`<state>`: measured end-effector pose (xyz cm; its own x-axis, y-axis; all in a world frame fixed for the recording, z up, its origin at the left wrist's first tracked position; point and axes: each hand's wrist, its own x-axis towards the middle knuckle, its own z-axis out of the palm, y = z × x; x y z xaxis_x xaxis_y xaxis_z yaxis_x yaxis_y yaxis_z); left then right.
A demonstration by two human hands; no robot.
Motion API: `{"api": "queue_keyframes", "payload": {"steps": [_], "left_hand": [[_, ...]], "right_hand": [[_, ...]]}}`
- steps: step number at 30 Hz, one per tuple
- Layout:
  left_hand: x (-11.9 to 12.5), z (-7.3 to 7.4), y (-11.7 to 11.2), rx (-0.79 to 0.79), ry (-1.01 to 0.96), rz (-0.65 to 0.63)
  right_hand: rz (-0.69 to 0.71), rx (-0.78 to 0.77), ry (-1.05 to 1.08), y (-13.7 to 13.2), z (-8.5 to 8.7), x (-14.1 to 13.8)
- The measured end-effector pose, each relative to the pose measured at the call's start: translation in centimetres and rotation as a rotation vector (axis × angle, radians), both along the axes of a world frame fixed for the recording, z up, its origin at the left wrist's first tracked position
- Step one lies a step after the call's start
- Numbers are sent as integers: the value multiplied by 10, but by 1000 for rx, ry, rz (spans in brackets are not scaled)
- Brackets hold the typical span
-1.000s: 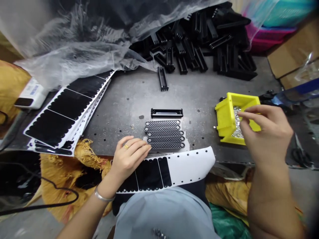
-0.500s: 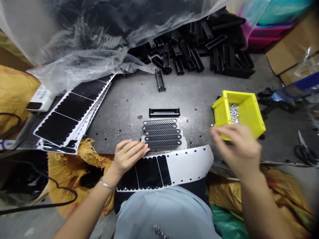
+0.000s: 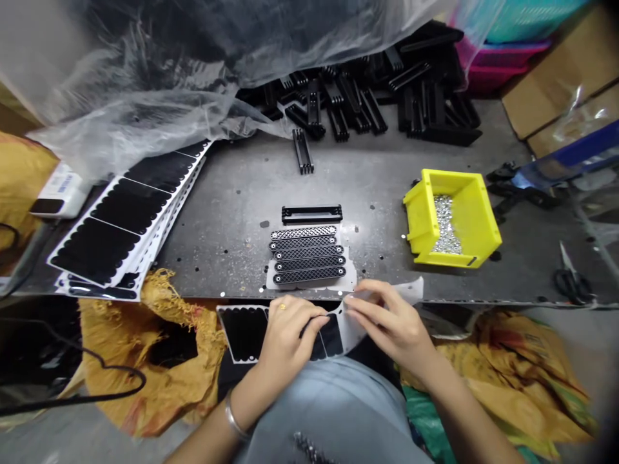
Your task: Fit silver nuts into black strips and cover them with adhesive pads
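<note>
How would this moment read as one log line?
left hand: touching sheet; right hand: touching sheet; strips: side by side; yellow bin: holds metal bits

Your dark grey metal worktop carries a yellow plastic bin; to its left lie five black lattice-faced bars, behind it heaped black plastic frames, to its right black-handled scissors.

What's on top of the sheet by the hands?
Black pieces, toward its left and middle. Right of them, the sheet looks white. The left hand and right hand hide parts of it, so I can't see what's there.
</note>
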<state>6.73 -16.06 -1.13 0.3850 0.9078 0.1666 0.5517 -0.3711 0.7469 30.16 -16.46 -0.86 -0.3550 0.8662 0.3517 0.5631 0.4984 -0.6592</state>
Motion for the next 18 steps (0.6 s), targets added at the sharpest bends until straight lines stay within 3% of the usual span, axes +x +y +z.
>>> {"api": "queue_keyframes", "payload": {"steps": [7,11,14,16,18], "left_hand": [[20,-5,16,91,-25,58],[28,-12,20,161,-21,51],[32,-14,20,194,-2,25],[31,-15,20,222,20,30],[29,-20,21,280,52,45]], "right_hand": [[73,161,1,-19,-13,0],[26,62,-66,-22,-12,10],[-16,79,-61,-13,-10,6],[24,121,-60,-7,-7,3],[76,55,-38,-5,0,6]]}}
